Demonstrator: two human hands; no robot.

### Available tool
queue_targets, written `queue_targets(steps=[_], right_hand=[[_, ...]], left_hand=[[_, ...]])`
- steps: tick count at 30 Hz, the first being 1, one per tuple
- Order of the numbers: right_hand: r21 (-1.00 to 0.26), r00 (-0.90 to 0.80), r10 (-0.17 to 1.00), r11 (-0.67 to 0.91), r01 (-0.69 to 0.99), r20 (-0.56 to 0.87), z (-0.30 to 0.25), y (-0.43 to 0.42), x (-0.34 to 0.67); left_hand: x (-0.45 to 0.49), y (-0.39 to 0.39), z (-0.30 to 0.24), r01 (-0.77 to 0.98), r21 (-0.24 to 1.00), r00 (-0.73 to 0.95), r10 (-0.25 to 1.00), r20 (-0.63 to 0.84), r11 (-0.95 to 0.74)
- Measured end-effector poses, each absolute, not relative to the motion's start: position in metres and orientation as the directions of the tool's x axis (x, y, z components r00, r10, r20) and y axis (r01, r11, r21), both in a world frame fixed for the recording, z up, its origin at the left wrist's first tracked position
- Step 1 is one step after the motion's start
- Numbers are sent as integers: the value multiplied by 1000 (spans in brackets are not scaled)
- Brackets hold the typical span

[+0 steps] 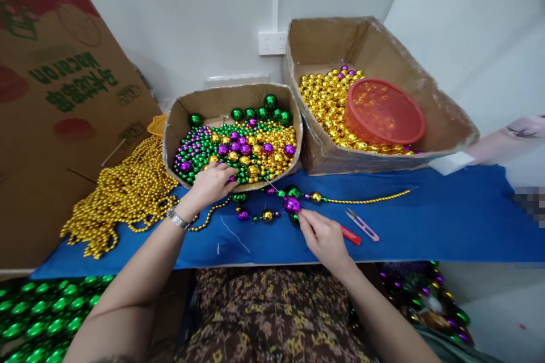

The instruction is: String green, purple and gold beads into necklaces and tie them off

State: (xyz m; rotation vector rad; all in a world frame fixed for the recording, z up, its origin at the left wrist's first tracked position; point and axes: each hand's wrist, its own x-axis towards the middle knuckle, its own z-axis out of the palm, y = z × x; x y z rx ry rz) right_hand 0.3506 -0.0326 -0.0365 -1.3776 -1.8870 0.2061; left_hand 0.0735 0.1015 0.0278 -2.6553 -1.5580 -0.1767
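Observation:
My left hand reaches over the front rim of a cardboard box of mixed green, gold and purple beads. Its fingers are closed at a small purple bead just inside the rim. On the blue cloth, my right hand pinches a large shiny purple bead. That bead belongs to a strand with a green bead, a gold bead and a gold twisted cord running off to the right. A thin needle-like line shows near the box's front edge.
Pink thread snips and a red-handled tool lie right of my right hand. Gold bead strands are heaped left. A larger box holds gold beads and a red basin. Another person's arm enters at right.

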Motion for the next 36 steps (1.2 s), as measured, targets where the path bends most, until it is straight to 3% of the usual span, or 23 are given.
queue_targets(steps=[5,12,14,16,18,20,22,25,36], right_hand=[[-529,-119,863,405,746,491,-37,-30,347],[-543,-115,866,403,737,486,-36,-32,346],[-550,-112,873,394,737,475,-37,-33,348],[-555,-108,877,387,736,469,-39,-33,349],[-556,-105,878,383,738,467,-40,-33,348],[-556,-107,881,381,739,462,-41,-32,347],[-555,-110,880,383,738,462,-41,-32,345],[-549,-111,876,388,740,470,-41,-32,344],[-527,-117,875,385,758,470,-39,-33,347]], left_hand=[[97,101,26,851,-53,523,832,187,-523],[131,119,8,817,-91,576,813,78,-570],[131,123,3,833,44,540,828,154,-551],[130,122,2,797,344,426,866,263,-496],[130,117,5,557,750,251,933,257,-356],[132,109,11,127,986,162,983,90,-111],[135,100,16,-223,968,205,976,-71,117],[138,87,20,-435,861,275,949,-152,264],[142,77,19,-513,803,255,947,-197,305]])
